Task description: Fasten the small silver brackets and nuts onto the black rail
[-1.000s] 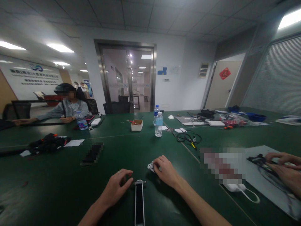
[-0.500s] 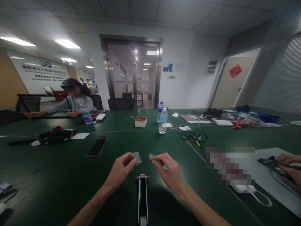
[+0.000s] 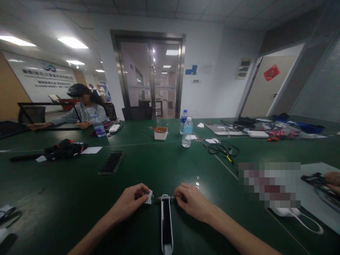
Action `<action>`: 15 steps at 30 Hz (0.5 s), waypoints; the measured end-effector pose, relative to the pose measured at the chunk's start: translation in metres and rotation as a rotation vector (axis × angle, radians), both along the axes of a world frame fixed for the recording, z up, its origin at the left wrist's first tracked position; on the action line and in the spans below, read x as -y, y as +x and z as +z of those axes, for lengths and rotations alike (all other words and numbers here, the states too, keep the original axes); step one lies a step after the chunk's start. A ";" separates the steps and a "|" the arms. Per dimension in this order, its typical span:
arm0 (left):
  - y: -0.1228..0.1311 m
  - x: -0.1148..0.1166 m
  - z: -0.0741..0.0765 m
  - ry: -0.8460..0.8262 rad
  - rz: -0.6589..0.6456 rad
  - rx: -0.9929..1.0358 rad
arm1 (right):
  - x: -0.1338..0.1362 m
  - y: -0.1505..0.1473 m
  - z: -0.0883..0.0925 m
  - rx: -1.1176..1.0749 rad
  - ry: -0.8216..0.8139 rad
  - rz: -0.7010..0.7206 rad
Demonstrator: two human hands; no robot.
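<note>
My left hand point(image 3: 132, 199) pinches a small grey metal bracket point(image 3: 150, 197) between thumb and fingers. Just right of the bracket lies a long, narrow white frame point(image 3: 171, 233) with a dark inside, pointing toward me. A thin metal rod point(image 3: 160, 198) runs crosswise through its far end. My right hand point(image 3: 193, 201) is closed, its fingertips at the rod's right end; what they pinch is hidden. Beyond that hand, a few small metal rings, among them a washer point(image 3: 197, 177), lie on the green table point(image 3: 148, 163).
A phone point(image 3: 111, 163) lies to the left. Ahead stand a small box point(image 3: 160, 133) and two water bottles, one nearer point(image 3: 187, 132). Black cables point(image 3: 221, 147) lie to the right. A co-worker's hand point(image 3: 333, 180) is at the right edge; another person point(image 3: 87, 106) sits far left.
Both hands have come down toward me, beside the frame's far end. My right fingers now reach the rod end; the grey piece they held is hidden. The rings have come into sight.
</note>
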State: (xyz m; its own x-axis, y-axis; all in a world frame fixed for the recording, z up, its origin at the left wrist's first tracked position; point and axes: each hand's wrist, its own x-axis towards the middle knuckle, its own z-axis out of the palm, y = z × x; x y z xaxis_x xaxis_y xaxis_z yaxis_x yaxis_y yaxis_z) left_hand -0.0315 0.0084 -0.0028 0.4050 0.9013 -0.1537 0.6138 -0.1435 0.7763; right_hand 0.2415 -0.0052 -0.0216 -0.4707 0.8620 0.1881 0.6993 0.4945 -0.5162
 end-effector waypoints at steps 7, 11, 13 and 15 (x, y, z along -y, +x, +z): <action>0.009 0.000 0.000 -0.003 -0.022 -0.018 | -0.003 0.008 0.002 0.007 0.005 0.084; 0.012 -0.004 -0.002 -0.009 -0.049 -0.026 | -0.006 0.007 0.001 0.016 0.021 0.119; 0.015 -0.005 -0.003 -0.016 -0.046 -0.029 | -0.007 0.006 -0.002 0.014 0.047 0.116; 0.017 -0.005 -0.003 -0.023 -0.042 -0.025 | -0.008 0.005 -0.004 0.019 0.065 0.118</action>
State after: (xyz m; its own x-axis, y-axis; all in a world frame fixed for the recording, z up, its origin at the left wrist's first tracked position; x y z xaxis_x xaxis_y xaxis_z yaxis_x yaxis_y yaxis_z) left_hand -0.0144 0.0137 -0.0061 0.4383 0.8796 -0.1851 0.6271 -0.1517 0.7640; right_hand 0.2464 0.0029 -0.0257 -0.5720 0.7867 0.2321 0.6436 0.6059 -0.4676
